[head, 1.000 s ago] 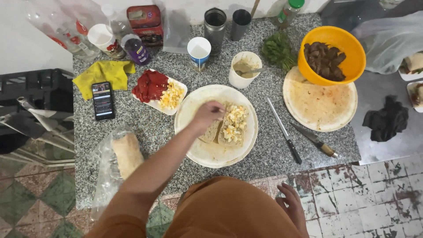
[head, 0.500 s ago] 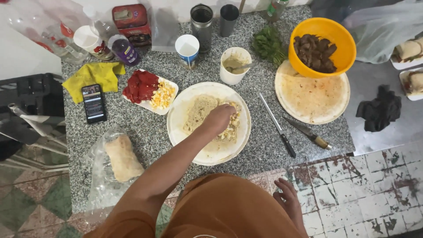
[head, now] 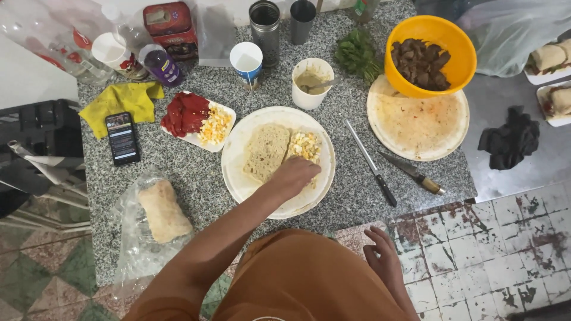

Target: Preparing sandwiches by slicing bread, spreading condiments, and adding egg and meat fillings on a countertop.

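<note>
Looking down, I see the speckled granite counter (head: 196, 178) bearing a round white plate (head: 238, 172) with bread slices (head: 266, 151) and chopped egg (head: 304, 144). My left hand (head: 294, 177) rests fingers-down on them; its grip I cannot tell. My right hand (head: 383, 261) hangs open, empty, below the counter edge.

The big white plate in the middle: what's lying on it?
On the white plate lie a bread slice and chopped egg. The left hand covers what the egg sits on, so I cannot tell.
</note>
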